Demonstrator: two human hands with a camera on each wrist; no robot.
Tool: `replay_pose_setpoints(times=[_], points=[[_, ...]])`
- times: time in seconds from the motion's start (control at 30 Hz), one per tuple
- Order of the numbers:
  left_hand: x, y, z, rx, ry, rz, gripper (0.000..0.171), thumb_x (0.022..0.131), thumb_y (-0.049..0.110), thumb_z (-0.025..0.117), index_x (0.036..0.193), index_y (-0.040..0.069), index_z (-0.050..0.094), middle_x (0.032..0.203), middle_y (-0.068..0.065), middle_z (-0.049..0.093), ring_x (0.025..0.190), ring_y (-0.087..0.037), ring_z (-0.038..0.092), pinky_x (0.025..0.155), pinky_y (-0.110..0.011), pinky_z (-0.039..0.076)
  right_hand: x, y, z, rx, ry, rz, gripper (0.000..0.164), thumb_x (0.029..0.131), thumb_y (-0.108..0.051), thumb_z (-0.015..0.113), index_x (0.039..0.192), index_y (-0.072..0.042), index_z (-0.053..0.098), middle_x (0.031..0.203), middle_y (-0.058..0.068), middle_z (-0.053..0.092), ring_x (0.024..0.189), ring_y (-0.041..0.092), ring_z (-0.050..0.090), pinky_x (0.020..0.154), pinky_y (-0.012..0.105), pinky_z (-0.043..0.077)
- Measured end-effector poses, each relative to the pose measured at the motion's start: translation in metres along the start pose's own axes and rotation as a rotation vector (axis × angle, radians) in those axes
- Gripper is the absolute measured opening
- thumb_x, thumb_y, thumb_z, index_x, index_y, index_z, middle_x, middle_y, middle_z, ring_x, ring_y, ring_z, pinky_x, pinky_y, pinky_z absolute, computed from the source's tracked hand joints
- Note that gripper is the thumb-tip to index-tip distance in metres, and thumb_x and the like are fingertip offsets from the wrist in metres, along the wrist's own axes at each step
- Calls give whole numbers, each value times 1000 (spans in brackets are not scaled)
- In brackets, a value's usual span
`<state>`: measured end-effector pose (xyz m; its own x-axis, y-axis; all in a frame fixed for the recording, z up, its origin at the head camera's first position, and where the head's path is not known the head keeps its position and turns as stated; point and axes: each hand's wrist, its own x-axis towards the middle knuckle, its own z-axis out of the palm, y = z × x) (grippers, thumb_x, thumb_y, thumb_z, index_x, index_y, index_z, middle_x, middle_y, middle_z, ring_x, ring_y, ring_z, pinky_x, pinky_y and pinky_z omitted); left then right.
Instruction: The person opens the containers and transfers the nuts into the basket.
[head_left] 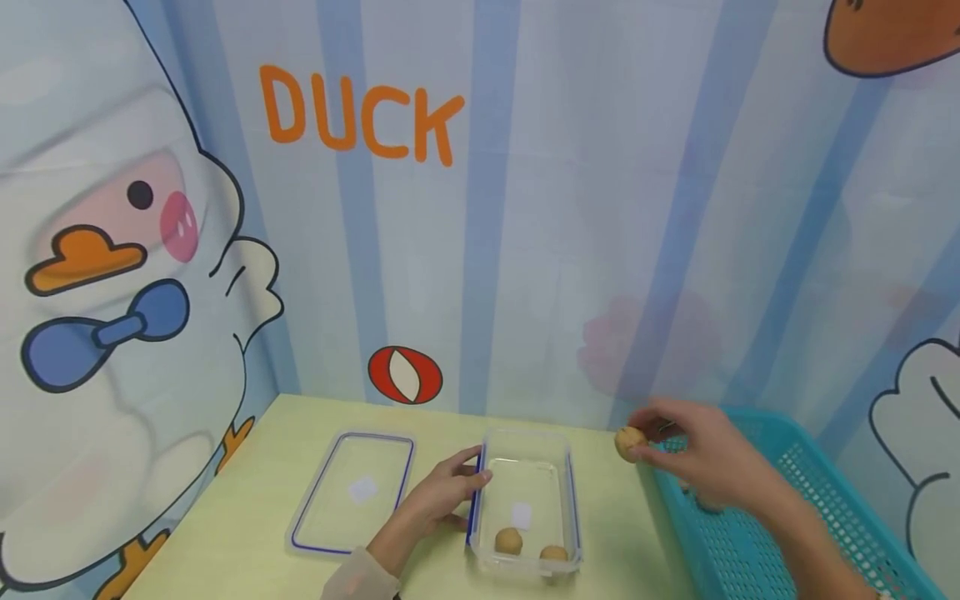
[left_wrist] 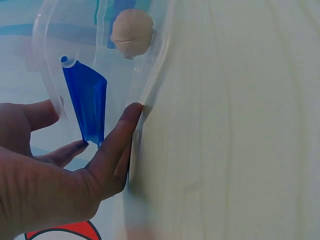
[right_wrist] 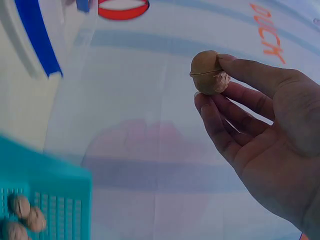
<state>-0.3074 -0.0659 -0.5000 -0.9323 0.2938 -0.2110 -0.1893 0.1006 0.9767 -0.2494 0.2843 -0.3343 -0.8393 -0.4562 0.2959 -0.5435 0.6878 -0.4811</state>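
In the head view, a clear plastic container [head_left: 525,479] with blue side clips stands on the table. Two walnuts, one [head_left: 508,542] at the left and another [head_left: 554,553] at the right, lie at its near end. My left hand [head_left: 438,493] grips the container's left side, thumb at the rim and fingers against the outer wall by the blue clip [left_wrist: 89,97]. Between thumb and fingertips, my right hand [head_left: 697,454] pinches a walnut [right_wrist: 207,72]. This hand is raised between the container and the teal basket [head_left: 798,429], over the basket's left edge.
A clear lid [head_left: 348,517] with a blue seal lies flat left of the container. Several walnuts [right_wrist: 36,219] sit inside the basket at the right. Behind the pale yellow table [head_left: 217,500] hangs a striped cloth [head_left: 562,208] with duck prints.
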Motion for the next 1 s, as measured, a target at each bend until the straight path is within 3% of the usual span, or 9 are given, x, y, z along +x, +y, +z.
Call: replay_pose_setpoints(times=[0.23, 0.47, 0.6, 0.77, 1.0], points=[[2, -1, 1, 9, 12, -10, 69, 105, 27, 68, 165, 13, 37, 156, -27, 46, 134, -48, 55, 70, -42, 61, -11, 55, -25, -84, 32, 126, 26, 100, -35, 77, 117, -16, 73, 109, -5, 74, 101, 17, 71, 82, 34, 59], [2, -2, 1, 25, 13, -7, 69, 105, 28, 68, 165, 12, 37, 156, -29, 46, 134, -50, 54, 71, -44, 61, -22, 113, -20, -91, 15, 251, 37, 101, -32, 76, 118, 1, 72, 106, 5, 75, 95, 22, 70, 78, 39, 59], [2, -1, 1, 30, 18, -15, 69, 105, 29, 68, 165, 12, 37, 155, -28, 46, 133, -50, 55, 71, -44, 61, -27, 141, -13, -97, -19, 323, 40, 100, -37, 76, 115, -1, 72, 104, 6, 74, 95, 23, 69, 77, 43, 58], [2, -2, 1, 24, 20, -19, 69, 105, 29, 68, 165, 12, 37, 154, -27, 47, 131, -47, 57, 68, -42, 61, -30, 163, -6, -79, -37, 387, 38, 99, -37, 77, 112, -2, 73, 106, 7, 74, 97, 27, 69, 79, 47, 59], [2, -3, 0, 15, 16, 0, 69, 106, 28, 68, 165, 11, 37, 153, -26, 48, 128, -43, 60, 64, -39, 60, -32, 177, -2, -78, -52, 425, 37, 100, -35, 76, 112, -1, 73, 108, 10, 73, 100, 30, 69, 81, 51, 58]])
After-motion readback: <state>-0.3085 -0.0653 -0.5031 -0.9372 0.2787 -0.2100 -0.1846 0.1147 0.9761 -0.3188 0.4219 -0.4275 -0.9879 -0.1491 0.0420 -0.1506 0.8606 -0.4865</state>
